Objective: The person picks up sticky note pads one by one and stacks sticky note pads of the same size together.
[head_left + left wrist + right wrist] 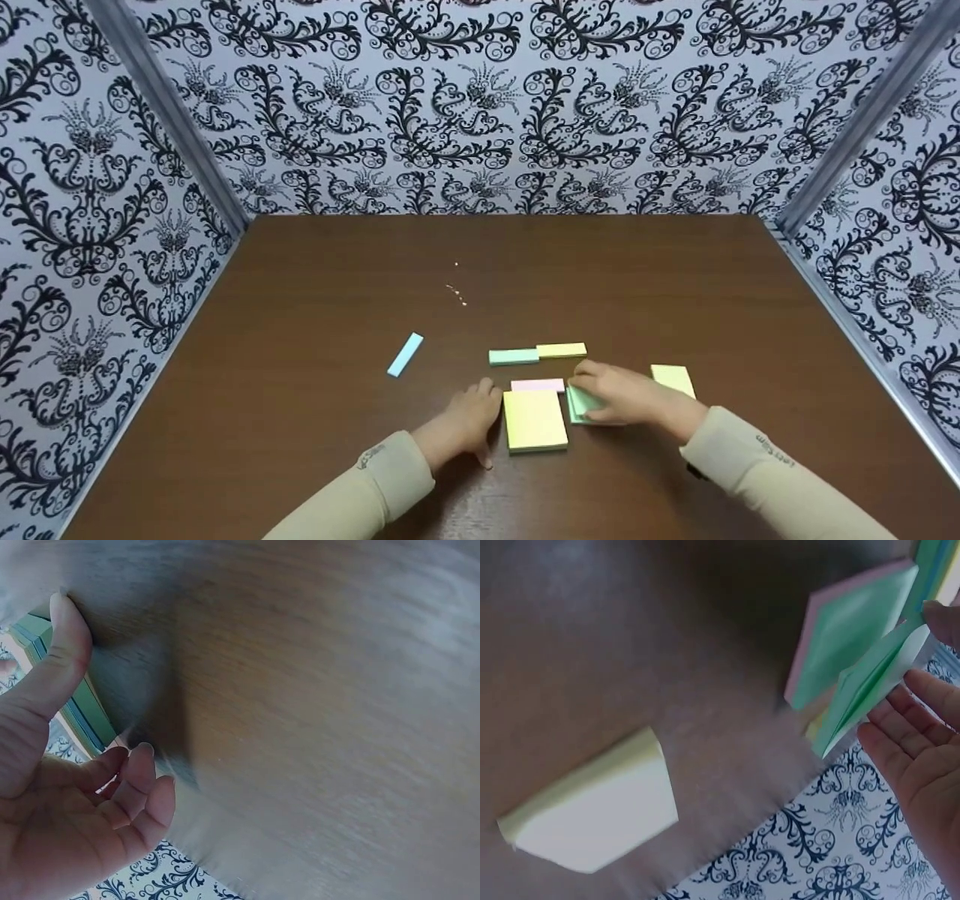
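Within right hand (621,394), green notes (874,664), parted layers (870,690), right-wrist view only

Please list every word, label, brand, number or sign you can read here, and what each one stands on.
None can be read with certainty.
Dark script on the left cuff: too small and blurred to read.
Dark script on the right cuff: too small and blurred to read.
Yellow pad and green notes: no text on their visible faces.

Free room across the far tabletop (600,277); 1 yellow-topped stack (535,420) between the hands (471,418)
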The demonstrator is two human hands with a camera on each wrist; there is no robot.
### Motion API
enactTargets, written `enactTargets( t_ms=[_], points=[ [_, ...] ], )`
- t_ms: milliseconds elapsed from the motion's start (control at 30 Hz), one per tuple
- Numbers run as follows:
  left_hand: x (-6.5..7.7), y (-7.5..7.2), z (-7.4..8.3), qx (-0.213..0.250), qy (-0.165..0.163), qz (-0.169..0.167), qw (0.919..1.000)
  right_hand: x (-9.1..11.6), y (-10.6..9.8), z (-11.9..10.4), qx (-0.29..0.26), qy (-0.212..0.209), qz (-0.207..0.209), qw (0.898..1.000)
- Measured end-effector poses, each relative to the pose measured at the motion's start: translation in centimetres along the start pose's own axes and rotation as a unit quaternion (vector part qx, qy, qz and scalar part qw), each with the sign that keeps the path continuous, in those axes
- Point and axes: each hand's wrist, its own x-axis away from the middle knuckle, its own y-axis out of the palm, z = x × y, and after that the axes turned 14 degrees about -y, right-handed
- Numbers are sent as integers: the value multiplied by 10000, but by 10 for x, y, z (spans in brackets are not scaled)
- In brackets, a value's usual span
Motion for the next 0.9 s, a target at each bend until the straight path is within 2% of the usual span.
enactTargets(
  t_ms=[400, 900],
  points=[
    [-2, 1, -1, -1, 35, -47, 10000, 1, 9, -4, 11, 254, -74, 9996],
    [-1, 2, -1, -91, 96, 35, 9999, -1, 10, -6, 23, 290, 19, 9996]
  ],
)
